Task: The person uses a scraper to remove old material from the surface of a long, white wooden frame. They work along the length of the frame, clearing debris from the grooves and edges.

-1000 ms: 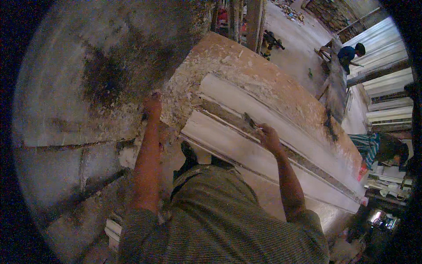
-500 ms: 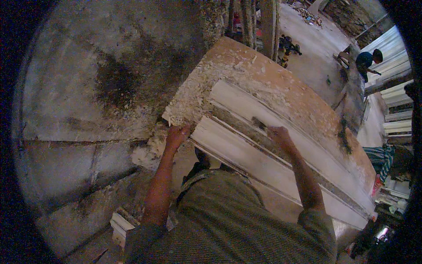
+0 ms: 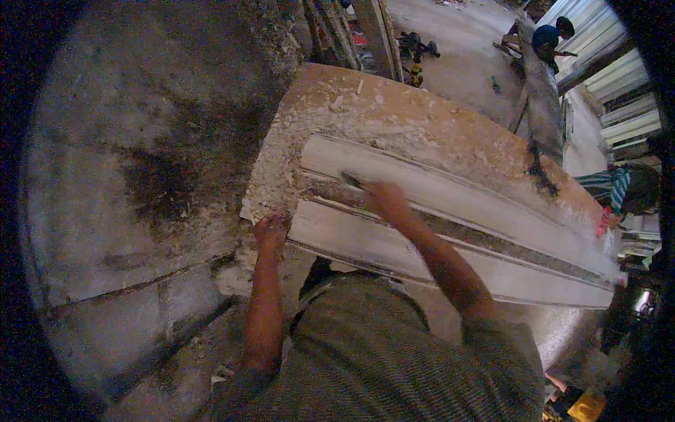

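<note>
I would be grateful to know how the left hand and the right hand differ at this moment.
The right hand holds a small dark tool; the left hand shows none. The left hand is at the board's near left corner; the right hand is farther in, over the pale strips. Both hands are bare.

No readable text, label, brand, number or sign anywhere, from the upper left of the frame across to the lower right.
</note>
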The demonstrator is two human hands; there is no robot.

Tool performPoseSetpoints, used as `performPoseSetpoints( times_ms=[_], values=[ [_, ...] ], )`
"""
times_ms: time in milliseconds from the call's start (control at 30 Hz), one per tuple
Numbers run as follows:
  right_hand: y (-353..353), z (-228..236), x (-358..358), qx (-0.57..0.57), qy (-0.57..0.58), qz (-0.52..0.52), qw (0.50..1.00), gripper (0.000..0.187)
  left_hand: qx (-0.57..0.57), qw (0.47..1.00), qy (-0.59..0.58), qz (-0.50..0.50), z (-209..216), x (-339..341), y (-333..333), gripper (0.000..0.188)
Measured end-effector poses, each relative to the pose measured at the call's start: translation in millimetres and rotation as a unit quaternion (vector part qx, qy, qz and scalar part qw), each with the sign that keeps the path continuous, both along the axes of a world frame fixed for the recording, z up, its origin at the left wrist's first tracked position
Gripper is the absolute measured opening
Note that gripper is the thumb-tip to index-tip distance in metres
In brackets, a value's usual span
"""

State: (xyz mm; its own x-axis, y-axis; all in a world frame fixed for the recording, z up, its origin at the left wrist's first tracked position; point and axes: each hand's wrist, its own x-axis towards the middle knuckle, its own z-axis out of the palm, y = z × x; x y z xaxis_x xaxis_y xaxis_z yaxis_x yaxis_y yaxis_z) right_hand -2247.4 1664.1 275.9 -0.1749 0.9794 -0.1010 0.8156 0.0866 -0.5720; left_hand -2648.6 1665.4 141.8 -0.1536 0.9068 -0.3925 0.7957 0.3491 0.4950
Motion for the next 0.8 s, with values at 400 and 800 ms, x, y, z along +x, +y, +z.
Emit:
performPoseSetpoints(
  times_ms=[400,800],
  values=[
    [-19,-22,96,-0.162,0.010,0.000,0.987,0.032,0.117,0.901,-0.314,0.275,-24,-108,20,0.042],
    [-84,59,150,-0.168,-0.053,-0.023,0.984,0.033,0.044,0.919,-0.254,0.298,77,-49,-10,0.056]
  ],
)
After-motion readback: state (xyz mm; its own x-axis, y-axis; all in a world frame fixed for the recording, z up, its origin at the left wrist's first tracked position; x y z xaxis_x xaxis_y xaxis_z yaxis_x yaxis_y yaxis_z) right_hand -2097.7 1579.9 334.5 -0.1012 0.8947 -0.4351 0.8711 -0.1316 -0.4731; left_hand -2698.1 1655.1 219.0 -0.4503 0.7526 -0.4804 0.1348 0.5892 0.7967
